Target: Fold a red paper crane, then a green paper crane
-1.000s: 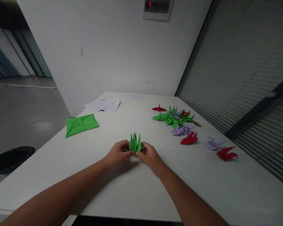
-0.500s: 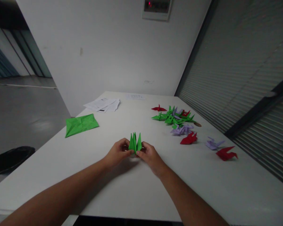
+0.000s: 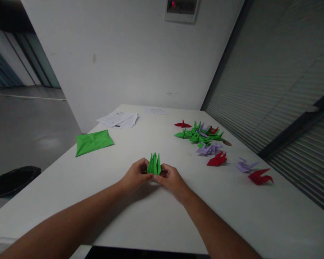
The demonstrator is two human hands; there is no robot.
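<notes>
A partly folded green origami crane (image 3: 154,164) stands upright between my two hands, its narrow points upward. My left hand (image 3: 137,171) pinches its left side near the base, thumb in front. On the other side, my right hand (image 3: 170,177) grips the lower right edge, its thumb at the bottom front. The two thumb tips nearly meet. Fingers behind the paper are partly hidden.
Folded cranes in green, purple and red form a pile (image 3: 198,135) at the back right. A red crane (image 3: 260,177) lies nearer. Green paper (image 3: 94,142) and printed sheets (image 3: 118,119) lie left. A black-lined bin (image 3: 14,181) stands beside the table (image 3: 151,223).
The points of the green paper have come closer together, the right one moving inward. My right thumb has shifted slightly left along the base.
</notes>
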